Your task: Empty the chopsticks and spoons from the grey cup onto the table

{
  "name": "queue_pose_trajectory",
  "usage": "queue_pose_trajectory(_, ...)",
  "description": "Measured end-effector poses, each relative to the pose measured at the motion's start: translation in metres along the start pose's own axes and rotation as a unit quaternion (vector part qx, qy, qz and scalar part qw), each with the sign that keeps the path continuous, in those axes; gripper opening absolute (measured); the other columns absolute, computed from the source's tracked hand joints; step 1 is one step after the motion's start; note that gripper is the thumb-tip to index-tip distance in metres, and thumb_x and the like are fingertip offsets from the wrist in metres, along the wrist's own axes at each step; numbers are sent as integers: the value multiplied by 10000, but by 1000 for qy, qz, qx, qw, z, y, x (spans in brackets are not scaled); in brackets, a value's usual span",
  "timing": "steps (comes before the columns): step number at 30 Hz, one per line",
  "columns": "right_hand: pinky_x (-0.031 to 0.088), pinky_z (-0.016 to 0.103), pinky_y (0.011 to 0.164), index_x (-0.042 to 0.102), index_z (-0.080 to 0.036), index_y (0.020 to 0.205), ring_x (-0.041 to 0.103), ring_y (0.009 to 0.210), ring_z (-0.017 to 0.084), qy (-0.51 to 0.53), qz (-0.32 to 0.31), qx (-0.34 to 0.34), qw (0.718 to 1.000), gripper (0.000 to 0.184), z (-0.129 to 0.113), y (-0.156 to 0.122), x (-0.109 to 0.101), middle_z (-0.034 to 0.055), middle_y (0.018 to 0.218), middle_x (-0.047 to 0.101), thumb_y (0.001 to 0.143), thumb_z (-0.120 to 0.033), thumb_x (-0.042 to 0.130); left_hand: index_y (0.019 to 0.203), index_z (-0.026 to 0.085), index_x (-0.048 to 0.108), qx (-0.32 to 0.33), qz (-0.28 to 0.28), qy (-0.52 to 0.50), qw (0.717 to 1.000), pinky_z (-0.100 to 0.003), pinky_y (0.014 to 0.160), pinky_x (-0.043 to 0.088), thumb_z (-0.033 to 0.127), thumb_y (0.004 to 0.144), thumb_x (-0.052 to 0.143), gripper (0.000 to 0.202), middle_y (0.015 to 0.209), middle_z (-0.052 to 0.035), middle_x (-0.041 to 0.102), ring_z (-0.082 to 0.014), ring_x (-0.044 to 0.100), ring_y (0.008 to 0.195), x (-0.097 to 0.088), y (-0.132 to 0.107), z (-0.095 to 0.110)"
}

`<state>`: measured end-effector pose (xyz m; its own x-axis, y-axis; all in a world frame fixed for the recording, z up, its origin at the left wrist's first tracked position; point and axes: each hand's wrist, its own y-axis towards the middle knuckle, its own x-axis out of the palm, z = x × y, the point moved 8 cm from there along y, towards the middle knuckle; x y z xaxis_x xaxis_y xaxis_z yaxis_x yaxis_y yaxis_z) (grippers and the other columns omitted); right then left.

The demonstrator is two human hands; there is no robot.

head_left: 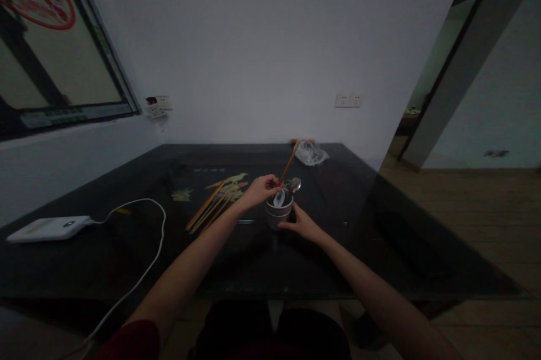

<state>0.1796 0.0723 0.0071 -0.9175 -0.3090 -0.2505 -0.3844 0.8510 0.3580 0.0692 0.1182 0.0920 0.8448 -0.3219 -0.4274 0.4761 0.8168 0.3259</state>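
A pale cup with light bands stands on the dark glossy table. My right hand is closed round its right side, thumb across the front. Above the rim, my left hand pinches a wooden chopstick, which slants up to the right; its lower end is hidden by the hand and cup. A white spoon and a shiny metal spoon stick up out of the cup. Left of the cup, several chopsticks lie side by side on the table.
A crumpled clear plastic bag lies at the table's back edge. On the left is a white power bank with a white cable curving off the front edge. A dark flat object lies on the right. The wall rises behind.
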Motion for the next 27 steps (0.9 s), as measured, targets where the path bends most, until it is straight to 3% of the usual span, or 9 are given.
queue_pose_trajectory(6, 276, 418, 1095, 398, -206, 1335, 423, 1271, 255, -2, -1, -2, 1000, 808, -6, 0, 0, 101, 1363, 474, 633, -321, 780, 795, 139, 558, -17, 29, 58, 998, -268, 721, 485, 232, 716, 636, 144, 853, -38, 656, -156, 619, 791, -6, -4, 7)
queue_pose_trajectory(11, 288, 426, 1083, 423, -191, 1314, 440, 1251, 263, -6, 2, 7, 1000, 796, -8, -1, 0, 104, 1322, 509, 620, -326, 787, 843, 148, 493, -19, 59, -93, 994, -268, 749, 486, 180, 778, 556, 96, 832, -40, 646, -138, 622, 805, -6, -3, 8)
queue_pose_trajectory(15, 293, 423, 1081, 415, -196, 1320, 447, 1247, 260, -5, 1, 5, 1000, 794, -7, -1, 0, 105, 1337, 498, 628, -325, 781, 848, 166, 451, -20, 126, -204, 971, -190, 611, 445, 108, 764, 494, 111, 725, 22, 573, -72, 559, 625, -15, 3, 7)
queue_pose_trajectory(18, 289, 423, 1084, 411, -199, 1324, 438, 1257, 260, -6, 2, 3, 1000, 795, -7, -1, 0, 105, 1351, 486, 630, -326, 779, 827, 174, 442, -11, 154, -259, 954, -143, 464, 324, 77, 751, 437, 124, 661, 54, 487, -29, 416, 468, -21, 9, 13)
queue_pose_trajectory(22, 280, 424, 1090, 400, -194, 1332, 432, 1264, 259, -5, 6, 3, 1000, 813, -8, -1, -1, 111, 1357, 480, 626, -323, 782, 860, 181, 474, 14, 159, -276, 948, -144, 386, 173, 148, 796, 452, 75, 631, 67, 404, -18, 269, 402, -25, 11, 44)
queue_pose_trajectory(27, 283, 421, 1089, 396, -196, 1330, 438, 1259, 256, 2, 2, 10, 1000, 822, -4, -1, -1, 108, 1356, 483, 619, -324, 789, 895, 191, 546, 94, 171, -166, 966, -155, 416, 239, 213, 807, 539, 91, 605, 58, 368, -44, 323, 458, -38, -11, 120)
